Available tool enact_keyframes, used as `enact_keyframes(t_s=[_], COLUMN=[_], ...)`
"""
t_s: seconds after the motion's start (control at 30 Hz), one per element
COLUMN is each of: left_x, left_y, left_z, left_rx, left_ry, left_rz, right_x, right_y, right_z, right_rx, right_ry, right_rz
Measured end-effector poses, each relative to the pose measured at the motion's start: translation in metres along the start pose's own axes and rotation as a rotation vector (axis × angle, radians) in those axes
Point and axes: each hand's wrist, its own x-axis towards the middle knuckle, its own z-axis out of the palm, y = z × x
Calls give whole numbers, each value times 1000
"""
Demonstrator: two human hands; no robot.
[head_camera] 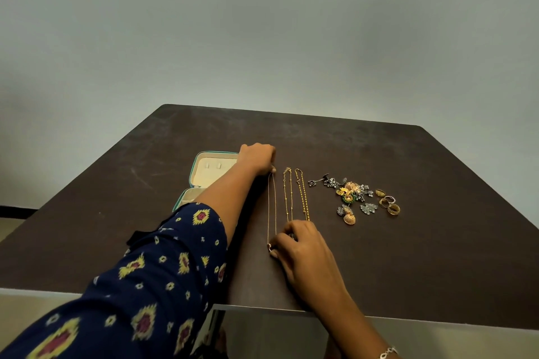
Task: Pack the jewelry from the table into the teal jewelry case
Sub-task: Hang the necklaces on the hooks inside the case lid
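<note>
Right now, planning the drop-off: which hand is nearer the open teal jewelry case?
Left. Left hand is at the teal case's right edge; right hand lies farther right, nearer the camera.

open teal case (204,176) lies beside gold chains (303,198).
</note>
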Motion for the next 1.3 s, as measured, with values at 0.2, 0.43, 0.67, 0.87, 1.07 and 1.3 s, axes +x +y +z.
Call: enact_keyframes(t_s=[0.2,0.43,0.67,0.87,1.07,1.3], left_x=[4,0,-4,-21,-44,-78], left_y=[2,3,2,8,11,16], left_z=[0,-1,-13,-35,-64,-105], left_rx=[-68,-149,-406,-669,-876,-987], left_ry=[-44,-92,-36,80,133,224], left_rz=[-18,-68,-63,-37,-15,87], right_x=[-1,0,0,1,1,-8], right_y=[0,-4,-4,-5,-5,-6], right_z=[0,-3,-3,-4,-10,-33], right_rx=[-6,10,-7,-49,168,680], right_ry=[10,-23,-27,-18,-89,59], right_rz=[0,7,-13,-5,64,346])
